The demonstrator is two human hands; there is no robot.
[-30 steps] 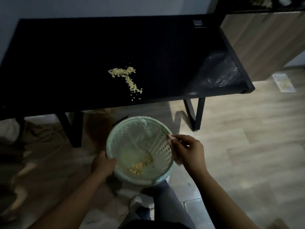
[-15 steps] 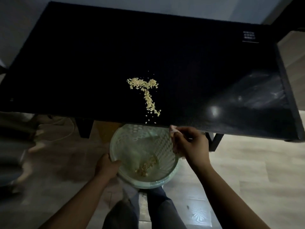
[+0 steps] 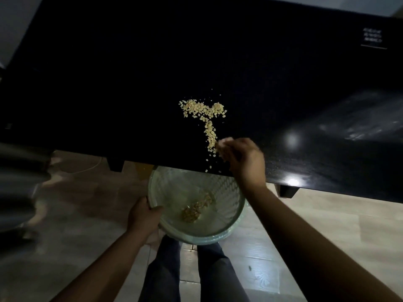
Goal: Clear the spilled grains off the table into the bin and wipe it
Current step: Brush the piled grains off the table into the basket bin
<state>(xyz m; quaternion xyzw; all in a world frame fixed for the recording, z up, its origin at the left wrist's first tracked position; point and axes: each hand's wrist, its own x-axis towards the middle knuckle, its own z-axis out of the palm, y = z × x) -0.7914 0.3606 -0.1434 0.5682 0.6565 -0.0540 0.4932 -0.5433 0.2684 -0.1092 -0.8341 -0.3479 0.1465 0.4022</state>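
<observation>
- Grains (image 3: pixel 204 111) lay on the black table (image 3: pixel 130 83) in a pale T-shaped trail. The broad bar was at the far end, and a thin stem ran toward the near edge.
- A few loose grains were scattered between the stem's near end and the table's edge.
- The right hand (image 3: pixel 244 162) was over the near part of the table, just right of the stem. Its fingers were curled in tight and pinched a small pale wad (image 3: pixel 223 142) at their tips.
- The pale wad touched the near end of the stem. It was blurred, so its material could not be told.
- The left hand (image 3: pixel 144 216) gripped the left rim of the bin (image 3: pixel 218 238), thumb hooked over the rim to the inside and the fingers wrapped round the outer wall.
- The bin was a round, pale green one with a lattice wall. It was held below the table's near edge, with its far rim tucked under the edge, directly near of the trail.
- More grains (image 3: pixel 195 209) sat in a small heap at the bottom of the bin.
- A white printed label (image 3: pixel 373 38) was at the far right of the tabletop, its text too small to read.
- Bright spots of glare showed on the right part of the table.
- The person's legs (image 3: pixel 213 273) in dark trousers stood below the bin, on a light wood-pattern floor (image 3: pixel 327 225).
</observation>
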